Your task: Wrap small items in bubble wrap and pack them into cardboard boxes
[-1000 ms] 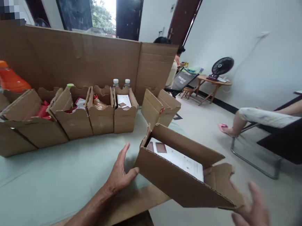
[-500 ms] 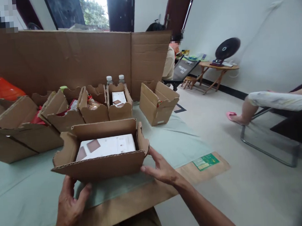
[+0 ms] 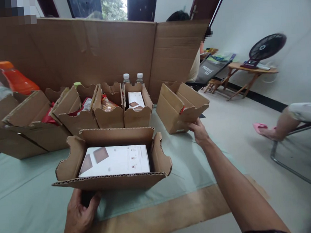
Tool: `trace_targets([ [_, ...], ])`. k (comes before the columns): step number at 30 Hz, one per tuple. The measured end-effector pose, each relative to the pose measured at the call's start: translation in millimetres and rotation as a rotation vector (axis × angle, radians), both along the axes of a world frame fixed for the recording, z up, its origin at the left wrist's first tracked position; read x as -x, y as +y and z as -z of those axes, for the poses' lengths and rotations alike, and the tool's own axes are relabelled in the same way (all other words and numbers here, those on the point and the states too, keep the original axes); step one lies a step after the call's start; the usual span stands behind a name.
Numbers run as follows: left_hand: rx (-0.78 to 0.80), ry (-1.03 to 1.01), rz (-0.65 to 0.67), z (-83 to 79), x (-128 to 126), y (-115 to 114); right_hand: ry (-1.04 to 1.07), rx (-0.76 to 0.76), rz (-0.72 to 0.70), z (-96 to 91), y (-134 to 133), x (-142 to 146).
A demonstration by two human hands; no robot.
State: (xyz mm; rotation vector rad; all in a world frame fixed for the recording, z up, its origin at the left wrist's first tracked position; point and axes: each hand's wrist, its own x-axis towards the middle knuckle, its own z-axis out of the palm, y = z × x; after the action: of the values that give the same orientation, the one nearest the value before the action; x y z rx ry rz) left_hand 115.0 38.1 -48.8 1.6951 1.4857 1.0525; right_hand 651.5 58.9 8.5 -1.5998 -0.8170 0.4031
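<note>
An open cardboard box [image 3: 109, 182] stands in front of me on the pale green table cover, with a flat white package [image 3: 116, 161] lying inside it. My left hand [image 3: 81, 214] grips the box's near wall from below, fingers curled. My right hand [image 3: 199, 130] reaches out to the right and touches the near corner of a separate open cardboard box [image 3: 175, 109], fingers closed on its flap edge.
A row of open cardboard boxes [image 3: 72, 116] holding packets stands behind, with two water bottles [image 3: 132, 77] and an orange bottle [image 3: 16, 80]. A tall cardboard screen [image 3: 85, 50] backs them. People sit at the right; a fan [image 3: 265, 46] stands on a small table.
The box with the white package came from the table's right edge to in front of me. My right hand left it and reached to the box at the right.
</note>
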Motion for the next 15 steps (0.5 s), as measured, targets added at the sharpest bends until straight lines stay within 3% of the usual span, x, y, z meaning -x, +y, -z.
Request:
trace_targets([
  [5,0.009,-0.016,-0.006,-1.1,1,1,-0.036,0.002,-0.046,5.2,9,10],
  [9,0.031,-0.004,-0.001,-10.0,-4,-2,-0.048,0.043,-0.027,-1.3,7,11],
  [15,-0.016,0.003,-0.038,-18.0,-11,-5,-0.059,0.171,0.018,-19.9,-24,26],
])
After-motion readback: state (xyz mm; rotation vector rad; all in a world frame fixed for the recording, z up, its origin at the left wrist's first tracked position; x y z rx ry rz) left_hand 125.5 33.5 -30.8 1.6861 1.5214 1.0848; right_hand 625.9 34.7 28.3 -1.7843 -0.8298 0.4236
